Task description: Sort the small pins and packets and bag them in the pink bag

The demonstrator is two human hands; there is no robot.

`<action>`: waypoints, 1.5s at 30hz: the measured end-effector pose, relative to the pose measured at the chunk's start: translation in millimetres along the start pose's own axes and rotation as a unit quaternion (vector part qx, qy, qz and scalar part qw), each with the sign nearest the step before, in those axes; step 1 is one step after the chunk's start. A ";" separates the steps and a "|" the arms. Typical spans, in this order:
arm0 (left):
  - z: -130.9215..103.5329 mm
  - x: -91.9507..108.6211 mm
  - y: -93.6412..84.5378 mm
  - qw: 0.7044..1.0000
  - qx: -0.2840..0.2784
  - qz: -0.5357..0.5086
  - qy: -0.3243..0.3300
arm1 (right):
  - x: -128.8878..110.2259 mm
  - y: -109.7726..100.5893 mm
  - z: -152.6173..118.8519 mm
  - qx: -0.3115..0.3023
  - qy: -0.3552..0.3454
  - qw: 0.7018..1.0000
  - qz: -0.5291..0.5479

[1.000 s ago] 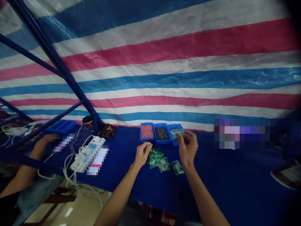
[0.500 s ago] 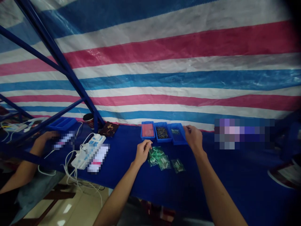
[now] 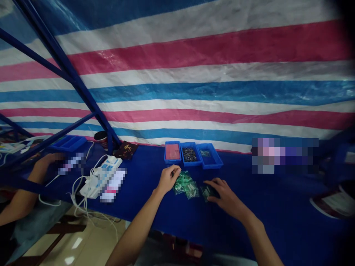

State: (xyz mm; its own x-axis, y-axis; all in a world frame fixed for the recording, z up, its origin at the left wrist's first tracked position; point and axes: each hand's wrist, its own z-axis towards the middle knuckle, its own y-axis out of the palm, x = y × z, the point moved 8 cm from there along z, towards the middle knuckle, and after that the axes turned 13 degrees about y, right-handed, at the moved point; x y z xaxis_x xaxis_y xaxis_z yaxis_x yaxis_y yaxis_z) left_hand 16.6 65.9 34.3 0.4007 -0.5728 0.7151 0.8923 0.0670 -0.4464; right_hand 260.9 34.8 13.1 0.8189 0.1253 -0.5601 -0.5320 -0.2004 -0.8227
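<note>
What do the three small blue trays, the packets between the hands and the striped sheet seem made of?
Small blue trays: likely satin-finish plastic, given thin, even walls.
Packets: probably thin plastic film, looking glossy and see-through.
Striped sheet: apparently plastic tarpaulin, given glossy highlights and creases; woven or not is unclear.

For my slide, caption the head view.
Left hand by green plastic packets, right hand at clear plastic packet, blue plastic trays behind.

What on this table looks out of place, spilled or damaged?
Nothing seems spilled or damaged. The white cables look untidy: they hang in loops over the edge of the table beside the power strip. The small bags beside the left hand overlap loosely, which looks ordinary.
</note>
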 end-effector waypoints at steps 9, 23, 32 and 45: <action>-0.6 2.5 2.9 0.999 -0.025 0.024 0.011 | -12.2 -13.1 16.5 -0.026 0.027 0.995 0.096; -2.2 -27.3 -46.8 0.966 0.231 0.113 -0.022 | 58.4 -38.9 56.8 0.239 0.149 0.879 0.384; 18.1 -96.0 -41.1 0.976 0.157 0.002 -0.151 | 41.3 -27.5 49.7 0.230 0.143 0.886 0.375; 17.7 -104.1 -48.8 0.975 0.163 0.003 -0.152 | 53.6 -22.9 56.5 0.242 0.156 0.882 0.374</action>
State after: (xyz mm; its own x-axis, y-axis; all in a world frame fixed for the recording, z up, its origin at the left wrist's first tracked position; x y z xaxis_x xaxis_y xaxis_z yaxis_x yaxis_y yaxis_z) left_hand -64.9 136.7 -8.8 0.4055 -0.3058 0.8614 0.8882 0.3544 -0.2923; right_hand 304.8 101.0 -3.6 0.1791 -0.1550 -0.9715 -0.9162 0.3336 -0.2222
